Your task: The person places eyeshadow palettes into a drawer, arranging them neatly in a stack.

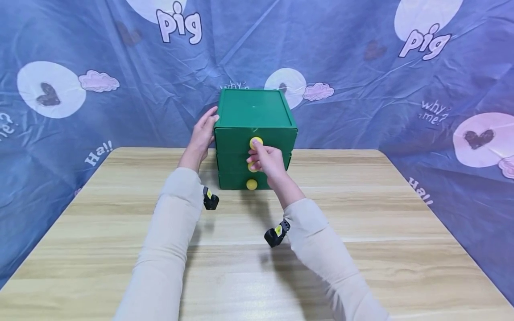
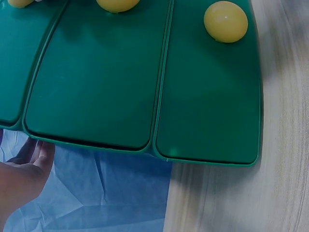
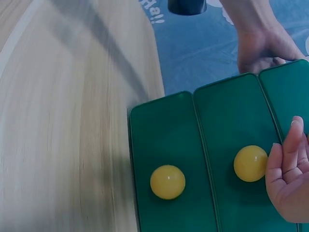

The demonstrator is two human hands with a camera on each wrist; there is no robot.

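Note:
A green three-drawer cabinet stands at the far middle of the wooden table, each drawer with a yellow knob. All drawers look closed. My left hand lies flat with straight fingers against the cabinet's left side near the top; the right wrist view shows this left hand too. My right hand hovers at the front, partly covering the middle knob, one finger up by the top knob. In the right wrist view its fingers lie relaxed beside the middle knob, not closed round it. The bottom knob is free.
A blue printed cloth hangs behind and around the table. Bare wood stretches in front of the cabinet and to both sides. Small black wrist cameras sit on both sleeves.

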